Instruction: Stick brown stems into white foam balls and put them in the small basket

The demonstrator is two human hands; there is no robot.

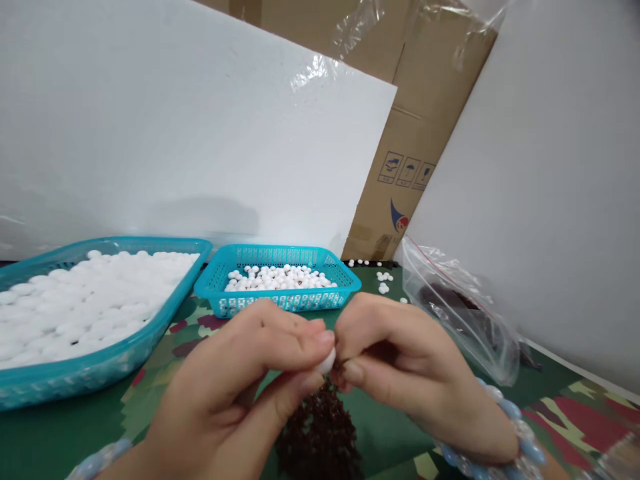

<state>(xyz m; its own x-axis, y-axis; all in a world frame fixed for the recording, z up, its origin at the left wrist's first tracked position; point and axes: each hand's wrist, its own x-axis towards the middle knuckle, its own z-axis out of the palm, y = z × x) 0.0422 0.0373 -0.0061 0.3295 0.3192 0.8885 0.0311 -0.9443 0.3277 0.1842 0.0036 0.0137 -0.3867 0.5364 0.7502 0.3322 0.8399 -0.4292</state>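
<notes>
Between the thumb and fingers of my left hand is a small white ball, mostly covered by the fingertips. My right hand is closed in a pinch right against the ball's right side. What its fingertips grip is hidden; a bit of dark brown shows near them. Below both hands, a heap of small dark brown pieces lies on the green camouflage-patterned table cover. Beyond the hands stands a small blue basket holding many little white balls, some with brown spots.
A larger blue basket full of white balls is at the left. To the right lies a clear zip bag with dark brown contents. Loose white balls sit near the back edge. A white board and a cardboard box stand behind.
</notes>
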